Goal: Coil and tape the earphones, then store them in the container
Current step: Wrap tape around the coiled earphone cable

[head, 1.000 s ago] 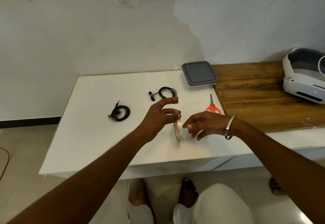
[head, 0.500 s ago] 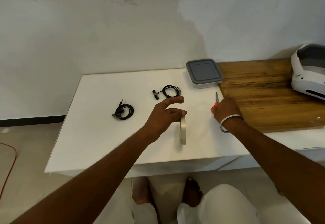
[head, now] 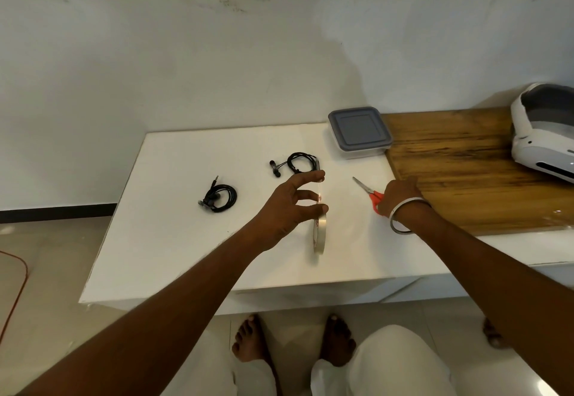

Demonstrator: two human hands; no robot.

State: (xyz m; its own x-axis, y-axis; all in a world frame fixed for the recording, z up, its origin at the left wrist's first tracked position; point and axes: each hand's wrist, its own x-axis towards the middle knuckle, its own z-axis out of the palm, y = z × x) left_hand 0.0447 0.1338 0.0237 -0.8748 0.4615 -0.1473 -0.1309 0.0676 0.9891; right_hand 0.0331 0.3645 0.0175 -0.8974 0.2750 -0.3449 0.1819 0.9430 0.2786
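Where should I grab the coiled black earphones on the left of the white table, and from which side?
Pinch the coiled black earphones across the bundled loop at its right edge, coming straight down from above. The coil lies flat on the white table, and the plug and earbuds stick out on its left, so the right side is a cleaner grip.

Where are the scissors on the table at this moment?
In the head view the scissors lie on the right part of the white table, under the right hand, between the tape roll and the wooden board.
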